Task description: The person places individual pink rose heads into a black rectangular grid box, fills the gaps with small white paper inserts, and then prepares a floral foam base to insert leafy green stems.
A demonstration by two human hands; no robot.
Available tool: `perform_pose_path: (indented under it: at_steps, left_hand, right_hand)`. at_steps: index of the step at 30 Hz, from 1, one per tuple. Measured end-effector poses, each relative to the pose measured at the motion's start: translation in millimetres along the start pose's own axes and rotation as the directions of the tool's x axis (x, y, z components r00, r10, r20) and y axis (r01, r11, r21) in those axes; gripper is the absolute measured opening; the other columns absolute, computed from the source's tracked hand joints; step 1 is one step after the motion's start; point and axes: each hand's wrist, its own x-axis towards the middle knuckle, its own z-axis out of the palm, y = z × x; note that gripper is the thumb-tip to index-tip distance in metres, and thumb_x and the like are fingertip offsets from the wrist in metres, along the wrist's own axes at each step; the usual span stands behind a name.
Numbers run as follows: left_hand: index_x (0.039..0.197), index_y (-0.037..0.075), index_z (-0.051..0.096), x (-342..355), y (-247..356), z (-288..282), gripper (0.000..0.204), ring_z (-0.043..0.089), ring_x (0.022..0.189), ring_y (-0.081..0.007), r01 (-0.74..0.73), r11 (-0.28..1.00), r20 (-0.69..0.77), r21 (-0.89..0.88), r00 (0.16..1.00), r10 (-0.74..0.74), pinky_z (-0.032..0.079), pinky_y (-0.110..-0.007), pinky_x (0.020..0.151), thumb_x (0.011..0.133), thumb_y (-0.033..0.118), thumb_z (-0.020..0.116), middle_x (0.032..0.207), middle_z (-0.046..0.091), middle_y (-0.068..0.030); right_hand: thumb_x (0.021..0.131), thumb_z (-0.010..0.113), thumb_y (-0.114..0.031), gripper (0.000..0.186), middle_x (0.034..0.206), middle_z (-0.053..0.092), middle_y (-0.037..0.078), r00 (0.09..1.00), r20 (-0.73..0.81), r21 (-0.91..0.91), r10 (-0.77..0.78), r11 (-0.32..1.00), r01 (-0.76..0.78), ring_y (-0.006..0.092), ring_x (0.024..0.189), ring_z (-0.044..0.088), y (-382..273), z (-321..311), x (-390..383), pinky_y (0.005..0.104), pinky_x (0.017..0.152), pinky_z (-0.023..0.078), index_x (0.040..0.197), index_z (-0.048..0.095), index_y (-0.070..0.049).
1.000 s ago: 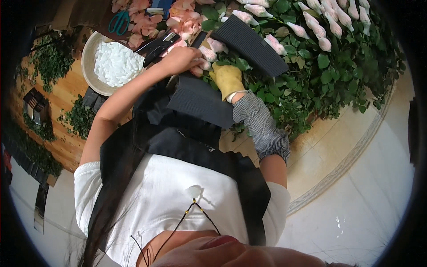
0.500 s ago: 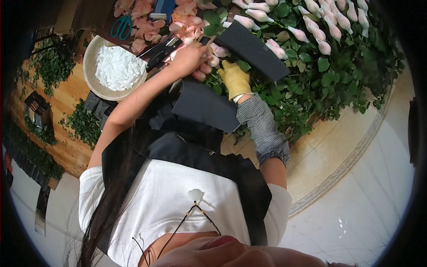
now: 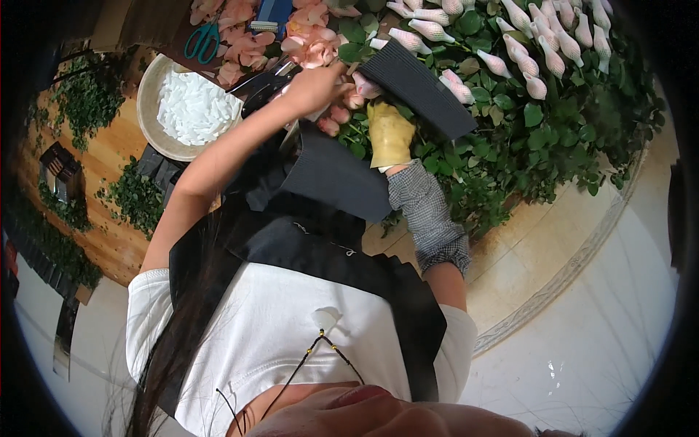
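Left hand [image 3: 317, 91] at pink roses [image 3: 338, 115], gloved right hand [image 3: 391, 137] by leaves [image 3: 445, 156]—can't tell if either's fingers grip

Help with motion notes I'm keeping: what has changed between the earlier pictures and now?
The left hand, by the pink buds, has moved slightly rightward and away from the body; the gloved right hand has shifted a little right. Whether either took hold or let go is unclear. The bowl, teal scissors and upper ribbed dark strip stayed put; the view shifted slightly.
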Motion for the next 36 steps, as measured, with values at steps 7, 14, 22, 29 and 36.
perform_pose_path:
  at_steps: [7,14,22,29,36]
  left_hand:
    - [0.095,0.002,0.067,1.8,-2.3,23.7,0.017,0.067,0.076,-0.0307,-0.312,0.945,-0.232,0.103,0.916,0.328,0.052,-0.044,0.066,0.087,0.018,0.065,0.084,0.065,-0.0145]
    - [0.08,0.0,0.066,-21.7,-43.5,-42.3,0.017,0.063,0.065,-0.0263,0.019,0.672,-0.322,-0.74,0.867,-0.38,0.051,-0.036,0.064,0.088,0.013,0.058,0.074,0.065,-0.01]
    - [0.093,0.004,0.063,-18.8,13.3,-3.2,0.041,0.067,0.074,-0.0301,-0.049,0.983,-0.001,-0.174,0.999,0.049,0.052,-0.04,0.069,0.082,0.041,0.077,0.086,0.066,-0.0132]
    - [0.082,0.004,0.066,-8.4,16.2,24.9,0.032,0.066,0.072,-0.0326,-0.27,0.956,-0.264,0.115,0.919,0.291,0.053,-0.039,0.064,0.084,0.034,0.074,0.084,0.067,-0.0128]
    - [0.087,-0.002,0.068,-50.5,-6.7,-19.2,0.022,0.06,0.076,-0.0096,0.024,0.535,-0.123,-0.844,0.964,-0.237,0.049,-0.025,0.07,0.09,0.018,0.06,0.082,0.068,-0.0028]
  right_hand:
    - [0.091,0.063,-0.032,0.022,0.08,0.07,0.013,0.99,-0.14,0.022,-0.007,1.0,0.01,0.0307,0.077,0.069,8.2,15.9,1.8,0.0472,0.066,0.053,0.097,0.066,-0.011]
    - [0.091,0.064,-0.034,0.027,0.079,0.07,0.01,0.967,-0.253,0.019,0.004,1.0,0.001,0.0304,0.078,0.069,17.2,28.9,-0.2,0.0465,0.071,0.053,0.106,0.068,-0.012]
    - [0.087,0.065,-0.031,0.023,0.09,0.071,0.013,0.996,-0.066,0.101,0.065,0.993,-0.058,0.0342,0.086,0.068,8.2,7.2,1.6,0.0478,0.078,0.052,0.097,0.069,-0.011]
    - [0.091,0.059,-0.034,0.025,0.083,0.072,0.015,0.983,-0.141,0.15,0.114,0.984,-0.093,0.038,0.073,0.068,13.3,21.8,-5.7,0.0498,0.073,0.053,0.096,0.071,-0.012]
    - [0.094,0.055,-0.039,0.035,0.08,0.071,0.015,0.964,-0.111,0.173,0.241,0.96,-0.22,0.038,0.074,0.067,11.0,7.0,-4.0,0.0476,0.074,0.054,0.087,0.075,-0.012]
